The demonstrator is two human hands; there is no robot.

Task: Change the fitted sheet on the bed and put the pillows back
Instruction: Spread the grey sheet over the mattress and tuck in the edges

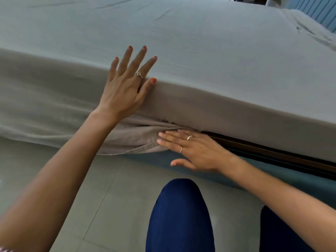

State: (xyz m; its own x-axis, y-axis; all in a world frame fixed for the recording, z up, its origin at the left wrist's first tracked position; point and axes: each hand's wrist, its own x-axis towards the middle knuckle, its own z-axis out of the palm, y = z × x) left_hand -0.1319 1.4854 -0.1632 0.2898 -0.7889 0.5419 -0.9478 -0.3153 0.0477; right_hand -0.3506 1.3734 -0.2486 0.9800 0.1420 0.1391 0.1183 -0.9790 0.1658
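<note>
The pale grey fitted cotton sheet (pixel 200 51) is covering the mattress, its loose hem bunching at the near edge. The left hand (pixel 125 88) is lying flat, fingers spread, against the sheet's side. The right hand (pixel 192 150), fingers straight, is pressing the bunched hem toward the dark wooden bed frame (pixel 272 153).

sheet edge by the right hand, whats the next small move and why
Probably push the loose fold of sheet under the mattress with the right hand. Its straight fingers already lie on the bunched fabric at the gap above the bed frame, while the left hand lies flat on the mattress side.
</note>
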